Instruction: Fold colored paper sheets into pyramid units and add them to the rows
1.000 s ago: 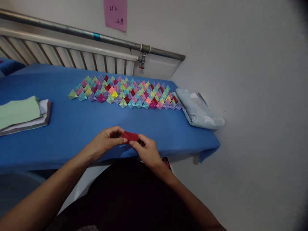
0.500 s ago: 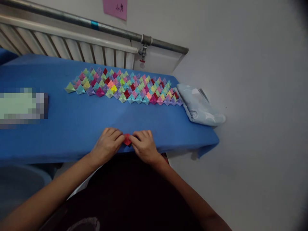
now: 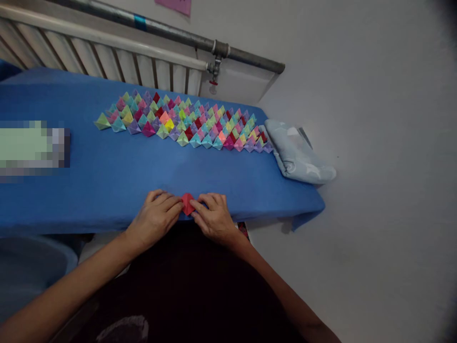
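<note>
A small red folded paper piece (image 3: 187,205), diamond-shaped with a crease down its middle, is between my two hands near the front edge of the blue-covered table (image 3: 107,190). My left hand (image 3: 157,214) pinches its left side with the fingers bent. On its right side, the fingers and thumb of my right hand (image 3: 213,216) grip it. Beyond the hands, several rows of folded paper pieces (image 3: 182,124) in green, blue, purple, pink, red and yellow stand close together on the cloth.
A folded light-blue patterned cloth (image 3: 298,155) lies at the table's right end against the wall. Behind the table run a white radiator (image 3: 143,71) and a metal pipe (image 3: 178,35) with a valve (image 3: 215,71). A blue tub (image 3: 35,267) sits below, at left.
More of the red paper's face shows between my fingers, and its diamond outline is clearer. Both hands keep hold of it. The view has tipped slightly downward.
</note>
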Available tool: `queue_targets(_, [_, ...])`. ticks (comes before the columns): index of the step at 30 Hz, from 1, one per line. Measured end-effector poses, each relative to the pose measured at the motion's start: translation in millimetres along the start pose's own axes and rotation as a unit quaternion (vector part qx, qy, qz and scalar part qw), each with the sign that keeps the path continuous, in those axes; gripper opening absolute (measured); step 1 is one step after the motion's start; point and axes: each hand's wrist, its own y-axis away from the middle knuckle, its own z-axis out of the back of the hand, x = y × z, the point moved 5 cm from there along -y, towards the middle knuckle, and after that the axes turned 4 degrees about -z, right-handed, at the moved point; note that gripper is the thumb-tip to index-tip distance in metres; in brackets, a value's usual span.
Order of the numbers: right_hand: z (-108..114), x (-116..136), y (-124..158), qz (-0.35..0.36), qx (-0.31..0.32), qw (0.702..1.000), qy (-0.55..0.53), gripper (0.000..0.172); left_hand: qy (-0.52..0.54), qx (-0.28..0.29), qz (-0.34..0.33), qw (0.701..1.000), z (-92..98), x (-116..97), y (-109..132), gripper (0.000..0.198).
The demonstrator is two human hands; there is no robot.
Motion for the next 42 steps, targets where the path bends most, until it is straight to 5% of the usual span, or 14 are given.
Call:
queue_targets(6, [1,0,-2,0.013,0.022,1.000,-0.012,0.030,-0.002,0.010,0.010,1.000,-1.0,2,-1,0.027])
queue_targets(15, [3,-5,-5,0.020,0.033,0.999,-0.032,0.028,0.014,0.117,0.017,0.993,-10.8,14,-19,0.029])
queue_targets(28, [-3,-10,1,-0.069,-0.032,0.995,-0.061,0.021,-0.009,0.091,0.040,0.995,-14.7,14,-13,0.027])
queue_targets(42, [-1,-10,-12,-0.189,-0.020,0.975,-0.116,0.017,0.066,0.063,0.115,0.989,-2.3,20,-12,0.020])
